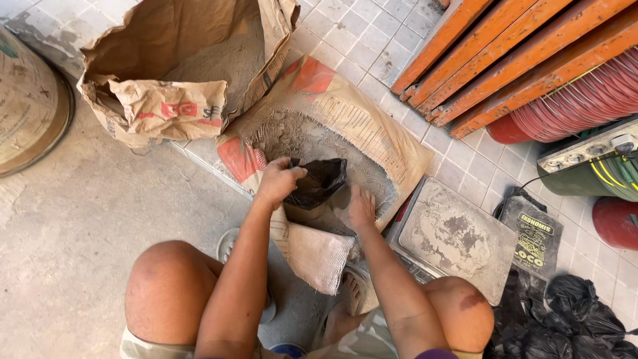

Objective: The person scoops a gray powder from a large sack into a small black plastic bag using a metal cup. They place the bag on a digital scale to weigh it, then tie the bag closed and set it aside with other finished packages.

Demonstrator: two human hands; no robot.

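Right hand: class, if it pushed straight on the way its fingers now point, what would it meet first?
Most likely the grey powder inside the opened sack. The right hand points up into that heap, though depth is hard to judge.

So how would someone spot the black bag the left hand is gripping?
Find the torn woven sack of grey powder lying open on the tiled floor. Over its mouth the left hand pinches a small black plastic bag. The other black bags lie heaped at lower right, untouched.

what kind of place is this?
Likely a building-supplies shop or storeroom floor. Open paper sacks of grey powder, probably cement, a dusty platform scale, and stacked orange boards beside coiled red hose. The left hand holds a black plastic bag.
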